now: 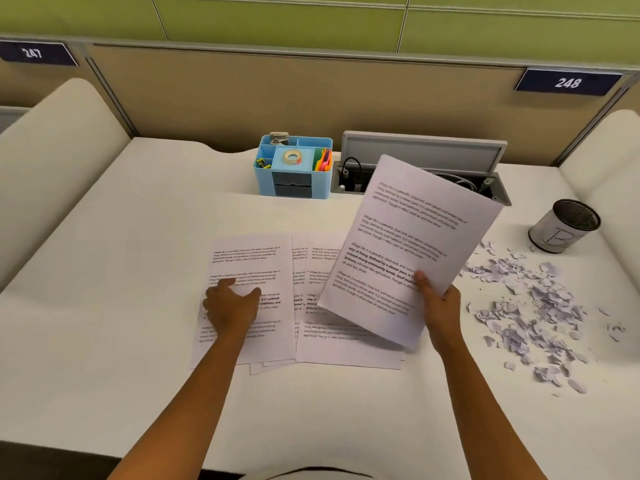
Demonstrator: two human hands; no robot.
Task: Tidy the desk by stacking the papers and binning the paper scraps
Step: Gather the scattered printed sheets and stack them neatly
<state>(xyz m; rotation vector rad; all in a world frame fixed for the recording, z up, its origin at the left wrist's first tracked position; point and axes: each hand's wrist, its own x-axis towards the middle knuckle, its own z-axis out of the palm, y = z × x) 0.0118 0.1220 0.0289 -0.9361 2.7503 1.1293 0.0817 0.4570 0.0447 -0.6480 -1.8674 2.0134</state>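
Head view: right hand (pixel 438 306) holds one printed sheet (pixel 408 251) tilted above the tabletop (pixel 104 271), fingers clamped on its lower edge. Left hand (pixel 230 303) rests fingers-apart on the loose papers (pixel 252 271). Paper scraps (pixel 530 306) lie right, near the bin (pixel 562 226).

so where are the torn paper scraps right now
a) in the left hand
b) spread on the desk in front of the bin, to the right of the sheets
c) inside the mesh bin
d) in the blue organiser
b: the paper scraps lie loose on the desk, on the near side of the mesh bin and right of the printed sheets; the left hand presses on a sheet, holding no scraps.
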